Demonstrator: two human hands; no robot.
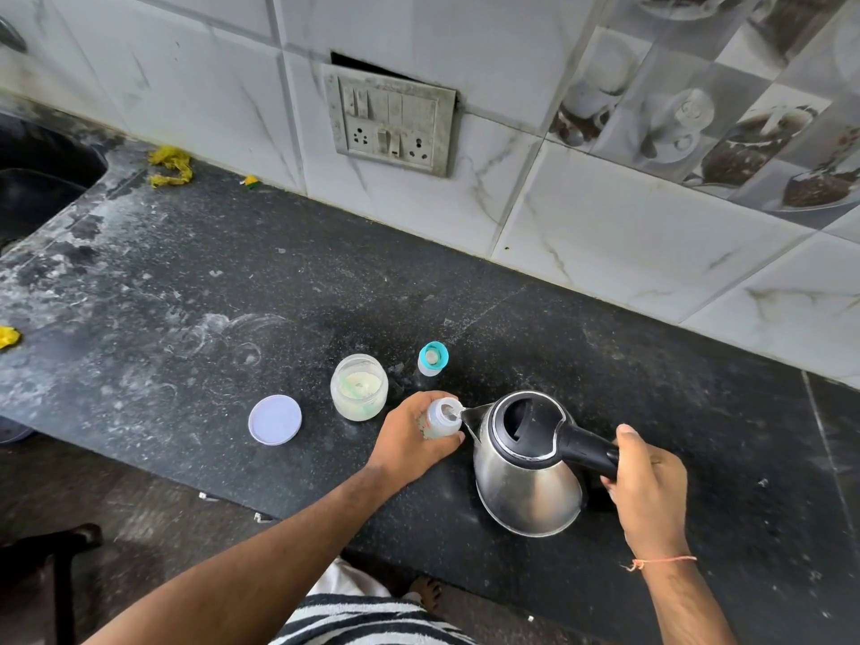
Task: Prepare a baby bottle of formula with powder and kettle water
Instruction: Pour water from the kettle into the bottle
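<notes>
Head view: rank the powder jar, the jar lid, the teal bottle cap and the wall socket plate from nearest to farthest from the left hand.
From the left hand, which grips the baby bottle:
1. Powder jar, just to its left.
2. Teal bottle cap, just behind it; close to the jar's distance.
3. Jar lid, farther left, beyond the jar.
4. Wall socket plate, up on the tiles.

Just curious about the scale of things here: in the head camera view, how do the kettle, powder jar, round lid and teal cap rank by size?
1. kettle, largest
2. powder jar and round lid: look alike, not ranked
3. teal cap, smallest
</notes>
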